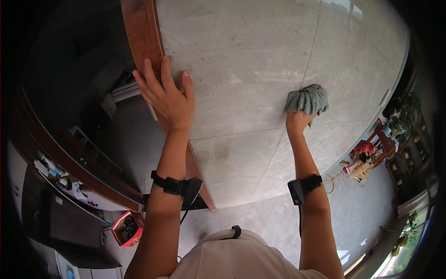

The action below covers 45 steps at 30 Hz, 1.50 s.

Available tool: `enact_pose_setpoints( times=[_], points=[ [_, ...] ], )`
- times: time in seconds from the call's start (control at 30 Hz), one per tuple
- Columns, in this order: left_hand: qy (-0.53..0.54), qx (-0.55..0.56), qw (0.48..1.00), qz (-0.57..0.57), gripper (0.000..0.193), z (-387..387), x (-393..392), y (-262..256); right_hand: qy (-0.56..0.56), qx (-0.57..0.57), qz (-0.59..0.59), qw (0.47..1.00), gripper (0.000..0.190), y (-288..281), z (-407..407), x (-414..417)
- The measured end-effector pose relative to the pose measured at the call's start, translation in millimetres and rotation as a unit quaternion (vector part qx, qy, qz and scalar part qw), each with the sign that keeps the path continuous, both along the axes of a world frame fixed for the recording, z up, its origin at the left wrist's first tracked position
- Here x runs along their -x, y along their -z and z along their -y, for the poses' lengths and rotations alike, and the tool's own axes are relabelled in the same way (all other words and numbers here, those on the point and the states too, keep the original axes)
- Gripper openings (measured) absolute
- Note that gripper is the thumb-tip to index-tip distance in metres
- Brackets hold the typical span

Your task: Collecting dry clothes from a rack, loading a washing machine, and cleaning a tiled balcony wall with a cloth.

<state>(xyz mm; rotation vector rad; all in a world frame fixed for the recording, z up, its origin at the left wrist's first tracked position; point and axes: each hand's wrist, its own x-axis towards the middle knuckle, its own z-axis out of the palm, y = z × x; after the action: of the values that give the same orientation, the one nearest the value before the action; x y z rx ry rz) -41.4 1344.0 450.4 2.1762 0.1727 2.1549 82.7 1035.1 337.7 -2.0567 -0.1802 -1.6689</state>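
Observation:
My right hand (299, 120) grips a grey-green cloth (307, 100) and presses it against a wall of large grey tiles (237, 97), close to a vertical joint between tiles. Bunched folds of the cloth cover most of my fingers. My left hand (170, 97) rests with fingers spread over the reddish-brown wooden door frame (142, 31), its thumb side reaching the tile edge. It holds nothing. A brownish smudge (221, 151) shows on a lower tile between my arms.
Left of the frame is a dark doorway (129, 139). A red box (127, 228) with dark contents stands on the floor at lower left. At right, past the wall's edge, are a wooden stand (385, 143) with piled items and potted plants (406, 122).

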Motion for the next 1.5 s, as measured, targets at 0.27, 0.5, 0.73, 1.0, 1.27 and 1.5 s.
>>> enact_pose_setpoints(
  times=[0.27, 0.5, 0.73, 1.0, 1.27, 1.5],
  points=[
    [-0.027, -0.02, 0.999, 0.019, 0.051, -0.2, 3.3, 5.4, -0.107, 0.12, 0.024, 0.987, 0.051, -79.7, -64.6, 42.8],
    [-0.058, -0.029, 0.998, 0.026, 0.044, 7.4, 7.3, 2.3, -0.047, 0.108, 0.123, 0.985, 0.04, -173.2, 26.9, -2.0],
    [-0.048, -0.021, 0.998, 0.03, 0.042, 12.9, 3.9, -0.9, -0.024, -0.011, 0.077, 0.997, 0.033, -105.0, 154.9, -63.6],
    [-0.05, -0.031, 0.997, 0.041, 0.041, 17.1, 2.7, -1.8, -0.11, -0.232, 0.011, 0.967, 0.041, 69.0, 71.7, -33.4],
    [-0.033, -0.042, 0.998, 0.045, 0.042, 5.1, 4.6, 0.4, -0.14, 0.012, -0.106, 0.984, 0.057, 43.2, -70.2, 42.8],
    [-0.011, -0.049, 0.998, 0.035, 0.042, 6.1, 7.1, -0.8, -0.069, 0.022, 0.026, 0.997, 0.048, -112.6, -22.0, 14.5]
  ],
)
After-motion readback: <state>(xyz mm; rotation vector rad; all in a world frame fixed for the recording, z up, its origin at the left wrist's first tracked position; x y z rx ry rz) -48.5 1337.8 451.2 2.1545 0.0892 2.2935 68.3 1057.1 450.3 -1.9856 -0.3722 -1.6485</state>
